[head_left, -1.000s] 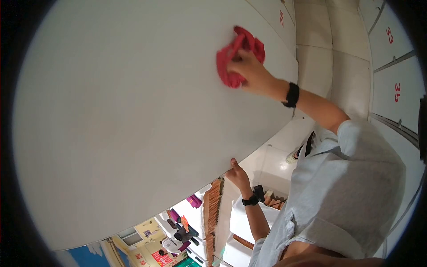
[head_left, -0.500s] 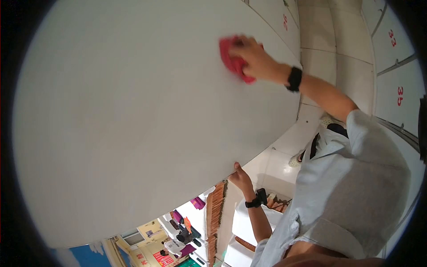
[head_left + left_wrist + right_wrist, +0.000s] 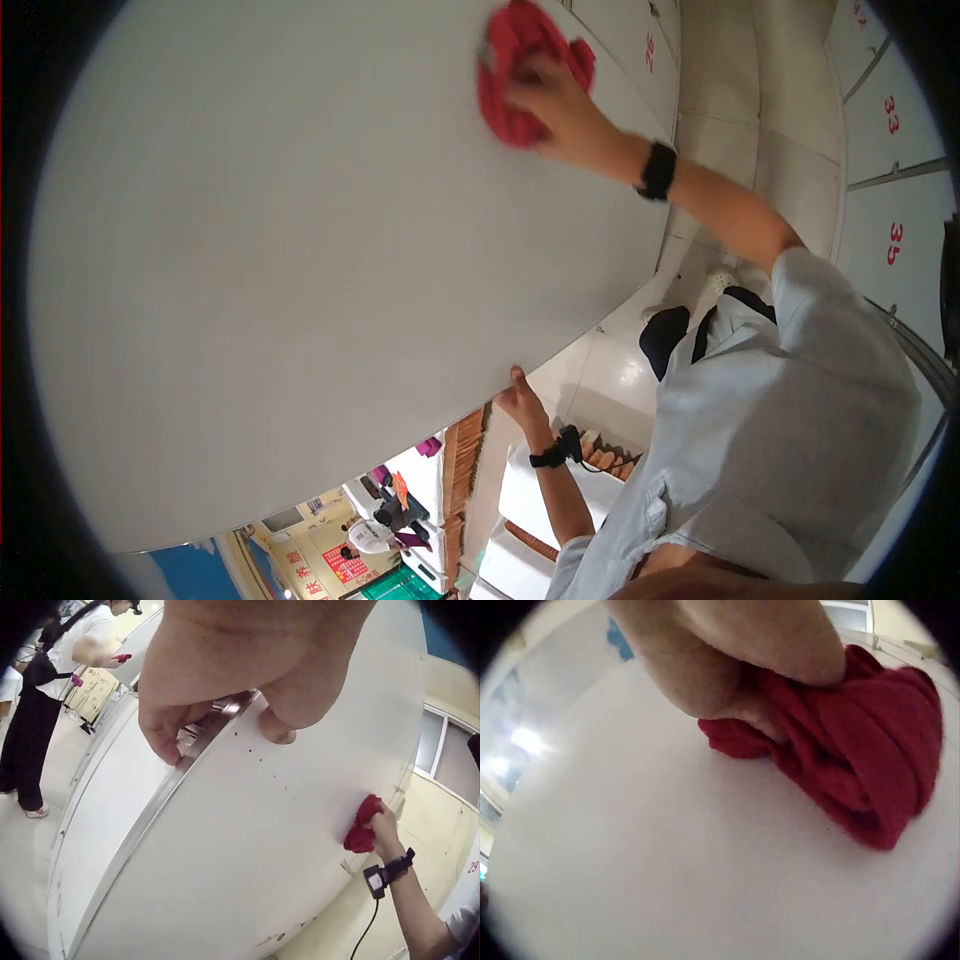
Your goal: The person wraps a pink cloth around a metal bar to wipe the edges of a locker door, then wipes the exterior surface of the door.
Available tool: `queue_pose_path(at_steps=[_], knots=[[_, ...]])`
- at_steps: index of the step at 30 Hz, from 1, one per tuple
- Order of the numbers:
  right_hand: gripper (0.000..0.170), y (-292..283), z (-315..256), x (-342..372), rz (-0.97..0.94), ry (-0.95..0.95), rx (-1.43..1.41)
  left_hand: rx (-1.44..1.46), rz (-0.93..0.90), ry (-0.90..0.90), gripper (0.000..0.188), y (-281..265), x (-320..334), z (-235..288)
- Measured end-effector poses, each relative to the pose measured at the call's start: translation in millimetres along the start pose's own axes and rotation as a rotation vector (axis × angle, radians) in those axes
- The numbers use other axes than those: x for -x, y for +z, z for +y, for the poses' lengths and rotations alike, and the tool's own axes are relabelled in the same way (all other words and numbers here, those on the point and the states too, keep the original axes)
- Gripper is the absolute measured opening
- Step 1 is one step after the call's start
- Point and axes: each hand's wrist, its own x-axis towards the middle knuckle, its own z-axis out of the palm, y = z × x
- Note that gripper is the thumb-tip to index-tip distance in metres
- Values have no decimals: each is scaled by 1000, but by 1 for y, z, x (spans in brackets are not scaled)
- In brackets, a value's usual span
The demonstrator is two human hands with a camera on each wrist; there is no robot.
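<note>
A crumpled red cloth (image 3: 505,95) (image 3: 877,742) lies against a broad white panel (image 3: 300,270) (image 3: 225,855). My right hand (image 3: 570,115) (image 3: 384,831) (image 3: 735,652) grips the cloth with bent fingers, partly sunk in its folds. At the panel's edge is my left hand (image 3: 522,402) (image 3: 247,667). Its thumb rests on the white face and its fingers curl round the metal-trimmed edge, as the left wrist view shows. The cloth hides some right fingertips.
White doors with red numbers, one reading 35 (image 3: 893,245), stand along the right of the head view. Tiled floor (image 3: 715,150) runs between them and the panel. Another person (image 3: 56,690) stands at the upper left in the left wrist view.
My right hand first shifted slightly, then moved the red cloth towards the top of the head view. My left hand has kept its hold on the panel edge.
</note>
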Motion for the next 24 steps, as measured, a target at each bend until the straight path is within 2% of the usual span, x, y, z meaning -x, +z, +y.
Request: queue_pose_path(at_steps=[2, 3, 6, 7, 10, 11, 12, 14, 15, 17, 18, 20, 22, 23, 24], knots=[[41, 4, 1, 42, -53, -79, 40, 60, 8, 63, 40, 10, -2, 3], [43, 5, 11, 48, -101, -36, 17, 102, 18, 108, 41, 12, 0, 3], [45, -22, 1, -9, -120, -93, 42, 61, 5, 94, 45, 5, -1, -14], [47, -19, -2, -31, -53, -174, 24, 65, 6, 91, 45, 6, -3, -19], [48, -18, 3, -16, -73, -106, 7, 59, 9, 33, 46, 1, 1, -19], [49, -6, 20, 12, -38, -104, 126, 43, 17, 50, 46, 7, 2, -11], [49, -6, 28, 39, -164, -24, 116, 22, 19, 66, 46, 11, 2, -8], [50, -8, 28, 44, -160, -53, 54, 32, 40, 84, 46, 12, 2, -17], [50, -10, 34, 39, -157, -55, 60, 35, 63, 98, 47, 14, 1, -21], [51, -27, 12, -5, -166, -70, 74, 8, 40, 95, 48, 15, -2, -17], [51, -28, 15, -25, -154, -221, 87, -21, 26, 83, 49, 12, 3, -17], [50, -30, 12, -18, -124, -226, 103, -73, 30, 45, 51, 5, 7, -24], [51, -15, 34, 39, -68, -163, 103, -84, 45, 33, 53, 19, 2, -25], [39, -9, 53, 61, -193, -150, 112, -38, 45, 68, 54, 23, 4, -20], [39, -14, 50, 56, -190, -152, 112, -2, 42, 99, 55, 24, 7, -14]])
